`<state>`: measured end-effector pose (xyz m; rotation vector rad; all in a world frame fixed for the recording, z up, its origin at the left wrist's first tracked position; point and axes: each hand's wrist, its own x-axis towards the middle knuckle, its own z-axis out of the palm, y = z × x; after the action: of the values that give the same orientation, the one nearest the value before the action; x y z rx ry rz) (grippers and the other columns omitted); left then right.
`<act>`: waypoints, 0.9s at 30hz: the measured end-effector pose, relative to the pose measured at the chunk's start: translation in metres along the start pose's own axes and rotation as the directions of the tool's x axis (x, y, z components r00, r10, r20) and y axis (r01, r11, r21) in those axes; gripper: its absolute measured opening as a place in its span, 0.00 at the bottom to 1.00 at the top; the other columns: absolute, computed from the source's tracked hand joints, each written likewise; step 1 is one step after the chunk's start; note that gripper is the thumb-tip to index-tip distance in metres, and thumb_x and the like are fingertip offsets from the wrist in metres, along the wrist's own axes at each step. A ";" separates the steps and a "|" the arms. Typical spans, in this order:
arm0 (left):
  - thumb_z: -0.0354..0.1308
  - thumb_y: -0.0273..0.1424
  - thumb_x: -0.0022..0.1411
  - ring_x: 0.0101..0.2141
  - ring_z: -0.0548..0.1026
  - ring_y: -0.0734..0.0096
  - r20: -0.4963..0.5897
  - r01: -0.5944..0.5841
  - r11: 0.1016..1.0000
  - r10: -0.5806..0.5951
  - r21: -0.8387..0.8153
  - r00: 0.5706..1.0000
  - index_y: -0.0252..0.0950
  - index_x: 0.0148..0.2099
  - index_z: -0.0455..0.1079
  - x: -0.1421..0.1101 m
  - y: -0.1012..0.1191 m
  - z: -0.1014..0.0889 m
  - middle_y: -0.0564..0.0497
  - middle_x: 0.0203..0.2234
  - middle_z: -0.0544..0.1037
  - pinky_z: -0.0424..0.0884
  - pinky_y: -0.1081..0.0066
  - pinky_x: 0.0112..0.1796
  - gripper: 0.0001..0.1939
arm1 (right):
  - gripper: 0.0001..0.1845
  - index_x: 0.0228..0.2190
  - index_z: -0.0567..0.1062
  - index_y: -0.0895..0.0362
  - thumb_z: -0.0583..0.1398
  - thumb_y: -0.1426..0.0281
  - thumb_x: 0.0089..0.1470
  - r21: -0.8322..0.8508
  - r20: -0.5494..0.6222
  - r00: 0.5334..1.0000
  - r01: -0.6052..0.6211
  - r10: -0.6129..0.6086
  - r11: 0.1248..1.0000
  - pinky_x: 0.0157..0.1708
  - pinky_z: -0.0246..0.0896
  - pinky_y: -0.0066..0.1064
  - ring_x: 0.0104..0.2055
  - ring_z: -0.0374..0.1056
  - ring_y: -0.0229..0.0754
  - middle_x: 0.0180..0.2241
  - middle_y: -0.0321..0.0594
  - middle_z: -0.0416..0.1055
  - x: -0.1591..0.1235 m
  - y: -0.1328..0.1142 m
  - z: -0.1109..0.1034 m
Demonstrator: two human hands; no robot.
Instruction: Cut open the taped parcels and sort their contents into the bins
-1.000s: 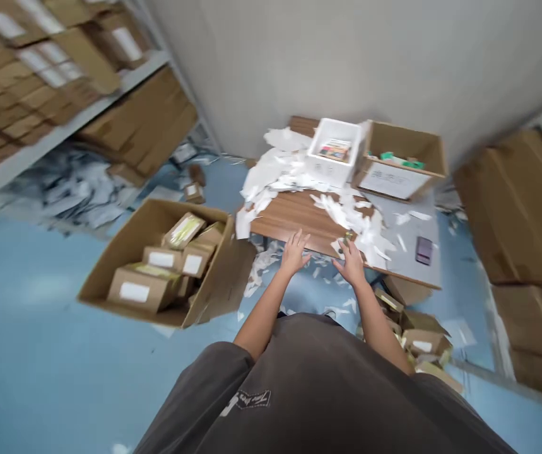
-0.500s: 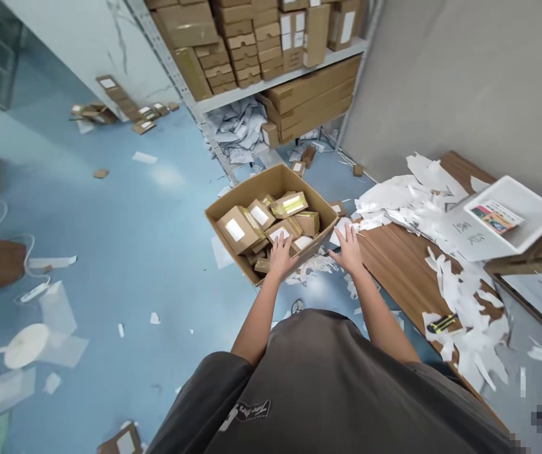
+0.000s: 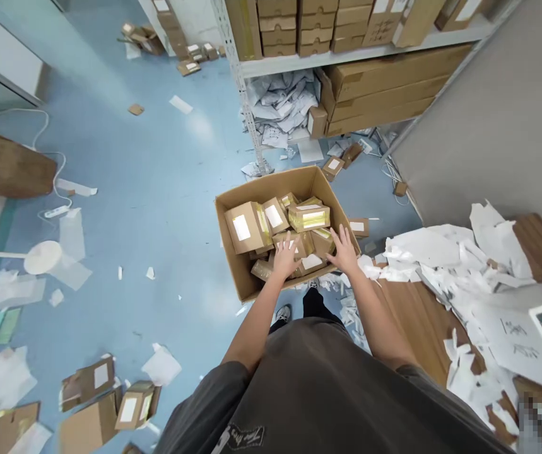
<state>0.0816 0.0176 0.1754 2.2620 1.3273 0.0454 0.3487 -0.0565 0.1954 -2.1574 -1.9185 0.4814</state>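
A large cardboard box [image 3: 231,277] with its top uncovered stands in front of me, filled with several small taped cartons bearing white labels. My left hand [image 3: 286,258] is over the near side of the box, fingers spread above a small labelled carton [image 3: 311,261]. At the right near corner is my right hand [image 3: 344,252], its fingers apart and nothing between them. Whether either hand touches the cartons I cannot tell. A carton with yellow tape [image 3: 309,217] lies on top of the pile, and a bigger carton [image 3: 243,228] fills the left side.
A metal shelf [image 3: 289,63] with stacked cartons rises beyond the box. On the right, a brown wooden table [image 3: 407,315] carries torn white paper [image 3: 441,252]. Loose cartons [image 3: 91,416] and paper scraps lie on the blue floor, lower left. A brown box [image 3: 12,167] sits at far left.
The view has swung rightward and down, bringing more of the floor and my shoes into sight. My right hand has come from beside the box to over its right near corner.
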 end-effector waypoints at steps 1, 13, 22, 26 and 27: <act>0.72 0.35 0.64 0.77 0.51 0.35 0.011 0.015 1.000 -0.015 0.005 1.000 0.45 0.82 0.51 0.017 0.004 0.003 0.42 0.82 0.39 0.62 0.44 0.70 0.51 | 0.59 0.80 0.46 0.48 0.69 0.64 0.58 0.006 0.041 0.999 0.002 -0.003 1.000 0.71 0.58 0.61 0.83 0.32 0.67 0.82 0.45 0.27 0.015 0.010 0.006; 0.75 0.28 0.58 0.78 0.44 0.31 0.078 0.190 0.980 -0.194 0.054 0.978 0.51 0.84 0.38 0.202 -0.020 0.092 0.46 0.83 0.32 0.63 0.40 0.69 0.65 | 0.65 0.80 0.37 0.44 0.69 0.71 0.56 -0.009 0.299 0.950 0.097 -0.090 0.995 0.73 0.51 0.64 0.83 0.22 0.64 0.82 0.45 0.20 0.181 0.090 0.117; 0.78 0.30 0.56 0.69 0.64 0.31 0.003 0.235 0.970 -0.236 0.070 0.972 0.44 0.84 0.37 0.240 -0.053 0.082 0.34 0.81 0.39 0.68 0.47 0.66 0.68 | 0.64 0.80 0.42 0.45 0.66 0.81 0.53 -0.121 0.173 0.977 0.145 -0.123 0.982 0.73 0.46 0.67 0.81 0.25 0.72 0.82 0.50 0.32 0.241 0.067 0.126; 0.75 0.25 0.57 0.71 0.62 0.35 0.034 0.201 0.971 -0.206 0.127 0.978 0.47 0.84 0.39 0.217 -0.042 0.071 0.35 0.80 0.47 0.68 0.48 0.66 0.65 | 0.64 0.80 0.45 0.45 0.66 0.82 0.52 -0.127 0.224 0.968 0.142 -0.111 0.982 0.66 0.62 0.60 0.80 0.35 0.74 0.80 0.54 0.41 0.217 0.061 0.111; 0.75 0.24 0.56 0.71 0.62 0.36 0.039 0.182 0.974 -0.189 0.138 0.981 0.47 0.83 0.40 0.208 -0.037 0.067 0.35 0.79 0.49 0.69 0.49 0.65 0.64 | 0.64 0.80 0.46 0.45 0.66 0.82 0.52 -0.134 0.226 0.969 0.132 -0.100 0.982 0.65 0.63 0.59 0.79 0.37 0.73 0.79 0.55 0.43 0.207 0.059 0.106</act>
<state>0.1792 0.1761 0.0542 2.2200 1.5488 -0.1718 0.3825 0.1349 0.0547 -2.1401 -2.2504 0.5933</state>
